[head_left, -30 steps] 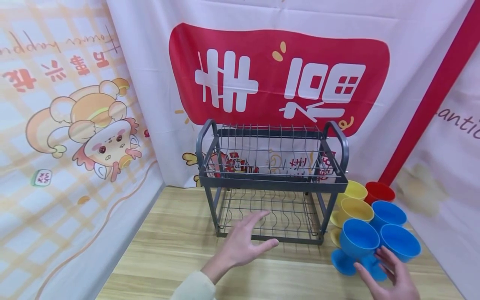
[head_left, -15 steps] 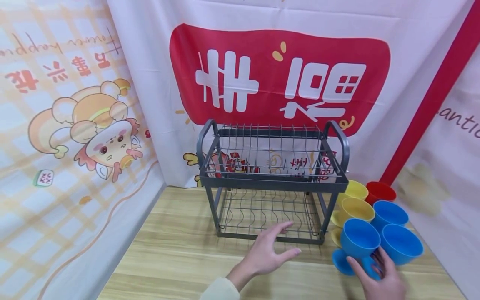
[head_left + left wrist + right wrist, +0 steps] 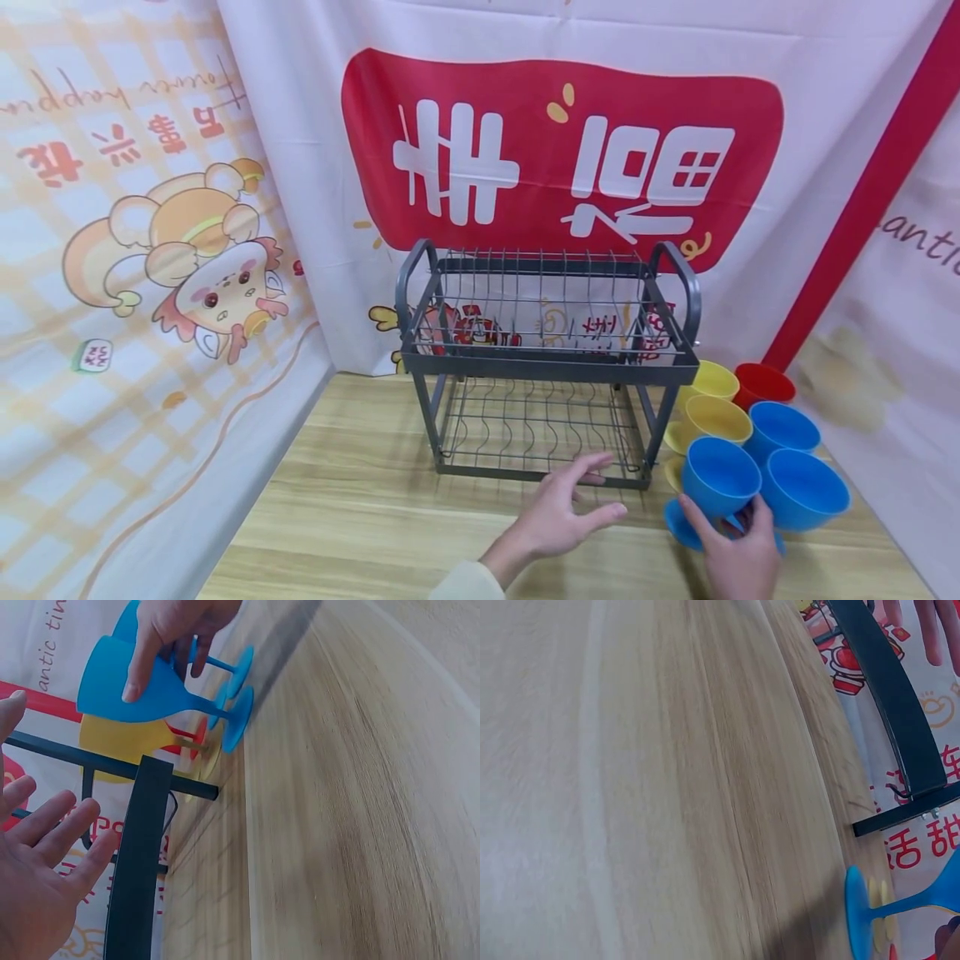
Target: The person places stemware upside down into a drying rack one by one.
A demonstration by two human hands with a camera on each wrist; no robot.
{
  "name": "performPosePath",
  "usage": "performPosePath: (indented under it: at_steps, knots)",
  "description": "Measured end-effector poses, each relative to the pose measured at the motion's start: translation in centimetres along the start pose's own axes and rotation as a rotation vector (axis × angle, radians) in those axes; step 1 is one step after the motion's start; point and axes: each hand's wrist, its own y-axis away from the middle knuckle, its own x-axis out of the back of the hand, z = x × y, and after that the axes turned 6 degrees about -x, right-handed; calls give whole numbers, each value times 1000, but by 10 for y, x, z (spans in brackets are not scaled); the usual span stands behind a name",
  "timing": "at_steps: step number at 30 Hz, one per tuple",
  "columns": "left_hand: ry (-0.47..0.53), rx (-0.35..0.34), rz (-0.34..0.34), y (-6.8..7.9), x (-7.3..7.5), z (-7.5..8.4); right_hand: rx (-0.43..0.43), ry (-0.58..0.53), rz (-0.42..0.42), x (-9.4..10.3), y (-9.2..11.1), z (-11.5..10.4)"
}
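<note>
"What was the right hand (image 3: 738, 554) doing?"

"Gripping the front-left blue goblet (image 3: 712, 497), thumb on one side and fingers clamped on the other."

"And where was that goblet?"

"Upright over the wooden tabletop (image 3: 337, 525), right of the two-tier dish rack (image 3: 551, 367). I couldn't tell whether its foot (image 3: 680, 528) touched the wood."

"The left hand (image 3: 558, 515)?"

"Thumb and fingers spread apart, palm near the front of the rack's lower tier (a pale sleeve (image 3: 470, 582) showed behind the wrist)."

"Which others stood around?"

"A second blue goblet (image 3: 804, 496) just to the right, a third blue goblet (image 3: 783, 429) behind, then a darker yellow goblet (image 3: 717, 421), a lighter yellow goblet (image 3: 712, 381) and a red goblet (image 3: 763, 384)."
</note>
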Motion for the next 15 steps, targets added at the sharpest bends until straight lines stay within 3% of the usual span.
performPosePath:
  at_steps: [6, 10, 15]
  knots:
    - [96, 27, 2, 0, -1, 0, 22, -53, 30, -7, -2, 3]
    - [159, 48, 17, 3, 4, -2, 61, -70, 48, -11, 10, -1]
    - [189, 54, 41, 11, 15, -7, 222, 10, 17, -12, 31, -11]
